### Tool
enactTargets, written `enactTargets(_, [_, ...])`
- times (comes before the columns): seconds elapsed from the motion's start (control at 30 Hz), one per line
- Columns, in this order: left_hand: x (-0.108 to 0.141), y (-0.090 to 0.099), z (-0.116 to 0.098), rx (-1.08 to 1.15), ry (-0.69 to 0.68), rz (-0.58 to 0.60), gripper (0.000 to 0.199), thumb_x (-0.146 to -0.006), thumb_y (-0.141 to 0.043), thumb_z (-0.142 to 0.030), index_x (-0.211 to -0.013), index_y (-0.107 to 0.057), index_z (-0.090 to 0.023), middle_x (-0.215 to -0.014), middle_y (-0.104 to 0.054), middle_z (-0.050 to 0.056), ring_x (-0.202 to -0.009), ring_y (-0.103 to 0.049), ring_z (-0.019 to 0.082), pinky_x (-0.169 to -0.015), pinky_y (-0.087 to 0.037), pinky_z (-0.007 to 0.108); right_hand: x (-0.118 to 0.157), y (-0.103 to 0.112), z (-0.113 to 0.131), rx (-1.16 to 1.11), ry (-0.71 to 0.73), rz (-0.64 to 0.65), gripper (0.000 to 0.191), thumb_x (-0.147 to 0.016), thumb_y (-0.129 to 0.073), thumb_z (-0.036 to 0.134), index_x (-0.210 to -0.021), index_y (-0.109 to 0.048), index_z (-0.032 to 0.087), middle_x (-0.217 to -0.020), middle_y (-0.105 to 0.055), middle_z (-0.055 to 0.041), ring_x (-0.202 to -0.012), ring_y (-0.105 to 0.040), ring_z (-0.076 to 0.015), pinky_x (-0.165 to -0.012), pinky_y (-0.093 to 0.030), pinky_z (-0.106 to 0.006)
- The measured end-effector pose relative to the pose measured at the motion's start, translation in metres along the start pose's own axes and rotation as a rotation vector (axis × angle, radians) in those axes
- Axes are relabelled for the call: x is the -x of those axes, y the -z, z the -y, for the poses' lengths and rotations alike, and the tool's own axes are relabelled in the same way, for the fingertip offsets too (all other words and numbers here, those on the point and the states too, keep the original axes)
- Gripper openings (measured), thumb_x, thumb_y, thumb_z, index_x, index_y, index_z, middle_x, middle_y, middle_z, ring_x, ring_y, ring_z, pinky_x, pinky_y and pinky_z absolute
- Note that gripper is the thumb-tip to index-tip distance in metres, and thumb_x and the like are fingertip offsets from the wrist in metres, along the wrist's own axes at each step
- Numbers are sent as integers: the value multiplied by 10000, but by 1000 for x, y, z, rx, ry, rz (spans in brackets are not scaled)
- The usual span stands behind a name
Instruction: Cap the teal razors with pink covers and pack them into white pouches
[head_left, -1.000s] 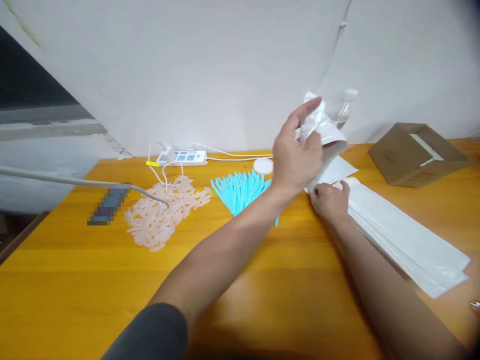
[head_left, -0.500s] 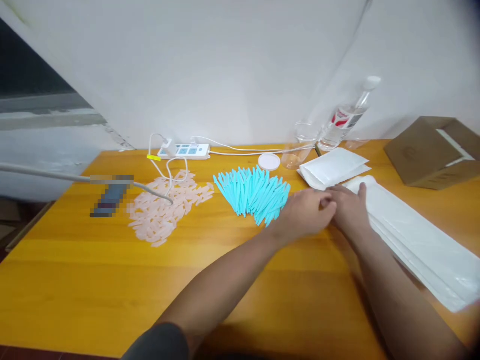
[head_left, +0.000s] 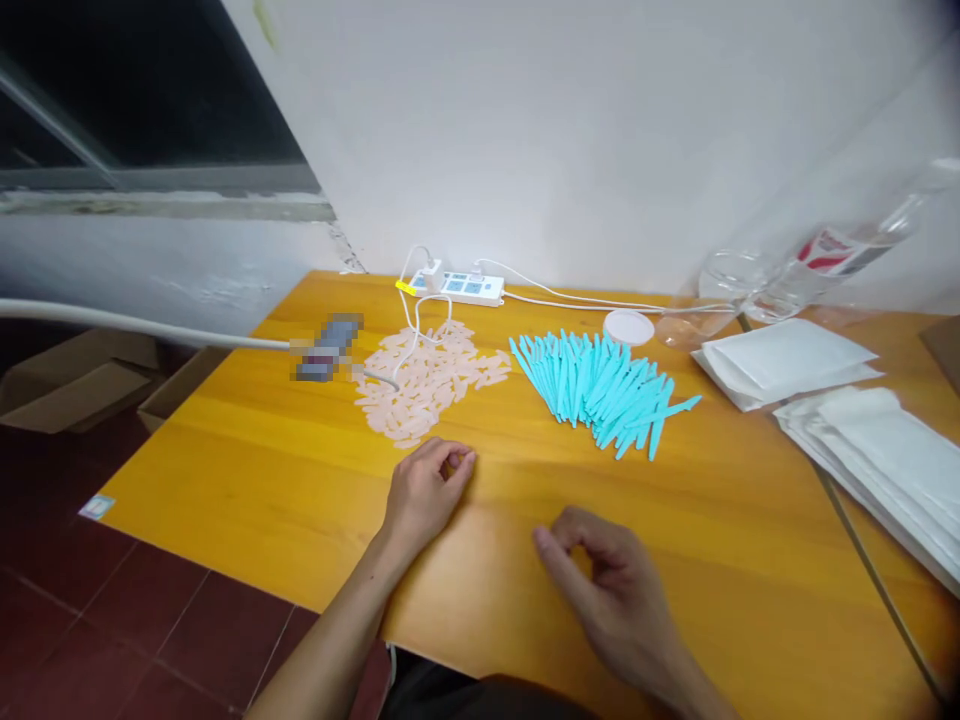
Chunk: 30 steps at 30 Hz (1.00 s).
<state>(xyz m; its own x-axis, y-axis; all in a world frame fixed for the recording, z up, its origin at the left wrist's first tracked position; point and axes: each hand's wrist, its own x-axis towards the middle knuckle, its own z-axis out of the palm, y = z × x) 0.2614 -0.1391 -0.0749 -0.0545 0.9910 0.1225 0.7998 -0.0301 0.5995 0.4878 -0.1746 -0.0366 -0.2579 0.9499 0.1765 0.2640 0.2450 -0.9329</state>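
Note:
My left hand (head_left: 429, 490) rests low over the table just in front of a pile of flat pale pink pieces (head_left: 416, 385). Its thumb and forefinger are pressed together; anything between them is too small or hidden to make out. My right hand (head_left: 611, 590) hovers near the table's front, fingers loosely curled and thumb apart, with nothing visible in it. Beyond it lies a fanned heap of slim turquoise sticks (head_left: 592, 385), tapered at the ends. Neither hand touches that heap.
A white power strip (head_left: 461, 287) with cables sits by the wall. A round white lid (head_left: 628, 327), clear plastic cup (head_left: 731, 275) and tilted bottle (head_left: 840, 250) stand behind. White folded bags (head_left: 877, 440) lie right; a pixelated object (head_left: 328, 347) and cable hang left.
Both hands have come away from the white bags. The left moved to the pink pile, the right toward the table's front. The view has swung left.

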Motion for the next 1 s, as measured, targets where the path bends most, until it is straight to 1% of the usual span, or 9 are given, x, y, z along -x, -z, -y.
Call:
enactTargets(0.1, [-6, -1, 0, -104, 2, -44, 160, -948, -595, -288, -877, -707, -200, -799, -671, 8, -767, -629, 155, -729, -465, 267, 6, -29, 12, -92, -18, 303, 299, -909, -620, 406, -649, -502, 315, -618, -573, 40, -539, -586, -215, -480, -516, -407])
enactTargets(0.17, [-13, -4, 1, -168, -13, -84, 162, -959, -582, -294, -976, -717, -207, -865, -677, 26, -822, -637, 172, -768, -476, 280, 7, -38, 10, -56, -9, 387, 313, -880, -649, 439, -640, -500, 303, -622, -573, 32, -545, -597, -217, -463, -499, -400])
enactTargets(0.27, [-32, -13, 3, -281, -93, -147, 284, -968, -566, -310, -1207, -682, -208, -1058, -663, 85, -976, -620, 227, -880, -483, 335, -3, -35, -9, 141, 49, 275, 368, -896, -604, 476, -615, -485, 272, -583, -548, 12, -534, -582, -214, -468, -458, -370])
enactTargets(0.37, [-53, -24, -6, -348, -155, -141, 359, -959, -569, -315, -1288, -651, -197, -1181, -627, 128, -1073, -585, 274, -948, -464, 387, -26, -9, -36, 411, 14, 40, 391, -959, -515, 459, -638, -569, 241, -590, -572, -12, -543, -566, -186, -508, -413, -321])
enactTargets(0.47, [-71, -39, -29, -250, -156, -73, 302, -985, -533, -360, -1187, -705, -216, -1104, -679, 102, -1028, -618, 248, -923, -464, 354, -54, 32, -59, 573, -153, -261, 438, -931, -539, 523, -669, -652, 191, -580, -591, -14, -530, -531, -145, -556, -381, -281])
enactTargets(0.57, [-85, -56, -59, -125, -75, 41, 336, -985, -514, -478, -1020, -752, -243, -900, -735, 43, -859, -667, 211, -774, -467, 310, -70, 67, -72, 614, -332, -404, 492, -882, -559, 583, -610, -635, 180, -496, -498, 13, -488, -461, -127, -542, -337, -263])
enactTargets(0.7, [-101, -72, -82, -98, 63, 157, 319, -904, -608, -492, -880, -783, -226, -804, -764, 54, -753, -680, 223, -669, -422, 302, -70, 80, -80, 520, -404, -435, 517, -855, -570, 620, -607, -642, 172, -499, -464, 23, -493, -428, -121, -536, -330, -248])
enactTargets(0.83, [-108, -78, -83, 42, 63, 205, 260, -882, -617, -365, -774, -787, -200, -758, -765, 66, -707, -675, 203, -644, -395, 287, -63, 68, -82, 444, -365, -395, 532, -862, -568, 621, -619, -664, 158, -514, -440, 27, -505, -388, -112, -529, -313, -245])
enactTargets(1.0, [-109, -82, -81, 140, 67, 218, 229, -860, -629, -309, -741, -767, -169, -729, -755, 54, -676, -662, 176, -633, -394, 269, -62, 57, -80, 320, -362, -311, 509, -868, -579, 599, -670, -697, 146, -550, -447, 21, -536, -395, -112, -532, -311, -244])
